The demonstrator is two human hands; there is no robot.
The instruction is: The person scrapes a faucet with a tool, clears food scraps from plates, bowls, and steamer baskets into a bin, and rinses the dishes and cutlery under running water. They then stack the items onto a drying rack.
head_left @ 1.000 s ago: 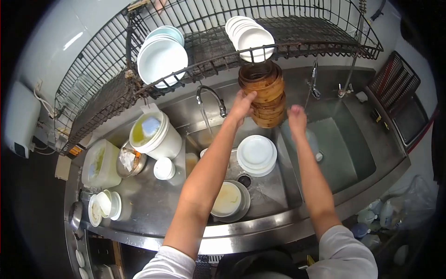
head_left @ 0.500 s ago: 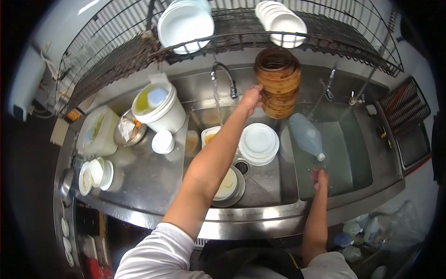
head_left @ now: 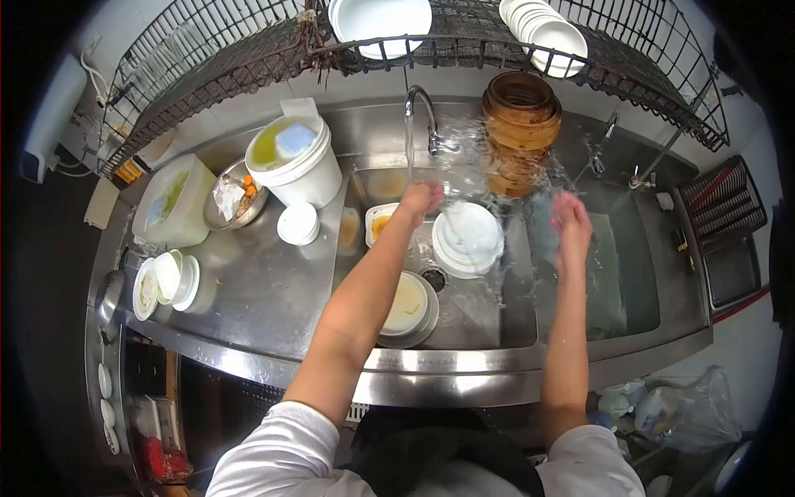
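My left hand is by the running tap, over the left basin, its fingers partly blurred and what they hold, if anything, unclear. Raised above the right basin, my right hand has blurred, loosely curled fingers with splashing water around it. Stacked bamboo steamers stand behind and between the hands, with water flying across their lower part. Below them, white plates lie stacked in the left basin. The right basin holds water.
A white bucket, a plastic tub, a metal bowl and small white bowls stand on the left counter. A wire rack with bowls hangs above. A stacked bowl sits in the left basin's front.
My right hand has risen from the right basin's water, and water now splashes widely. My left hand has left the steamers and moved toward the tap. The bottle is no longer visible.
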